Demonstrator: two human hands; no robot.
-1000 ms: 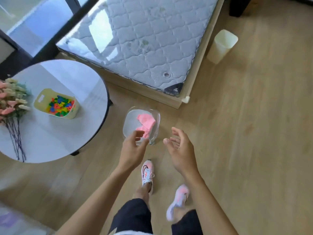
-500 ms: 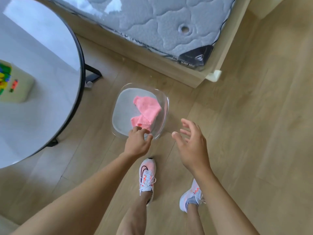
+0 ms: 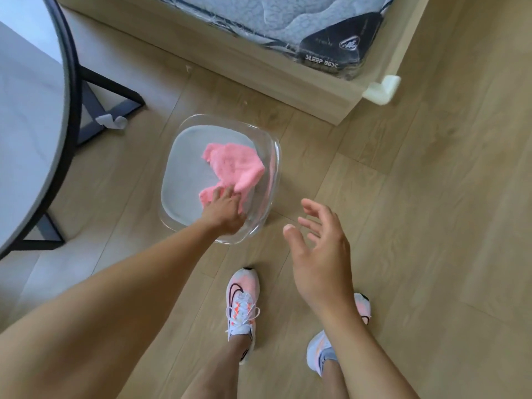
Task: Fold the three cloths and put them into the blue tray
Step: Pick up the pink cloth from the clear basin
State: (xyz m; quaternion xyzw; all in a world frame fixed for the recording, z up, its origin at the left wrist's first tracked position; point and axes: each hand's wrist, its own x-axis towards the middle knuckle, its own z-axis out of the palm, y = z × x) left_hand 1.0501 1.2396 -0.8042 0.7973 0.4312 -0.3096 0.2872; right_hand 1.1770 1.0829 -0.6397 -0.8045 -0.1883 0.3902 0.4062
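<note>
A clear, pale blue tray [image 3: 184, 180] sits on the wooden floor in front of my feet. Crumpled pink cloth [image 3: 234, 164] lies in its right half; I cannot tell how many pieces it is. My left hand [image 3: 226, 207] reaches down into the tray, fingers closing on the near edge of the pink cloth. My right hand [image 3: 319, 249] hovers above the floor to the right of the tray, fingers spread, holding nothing.
A round white table with a black rim [image 3: 64, 82] and black legs stands at the left. A bed frame with a plastic-wrapped mattress [image 3: 331, 36] runs along the top, its corner capped by a white guard [image 3: 381, 89]. My two shoes stand below the tray.
The view has dropped closer to the floor. My left hand has gone from the tray's near rim down onto the pink cloth. My right hand stays open beside the tray.
</note>
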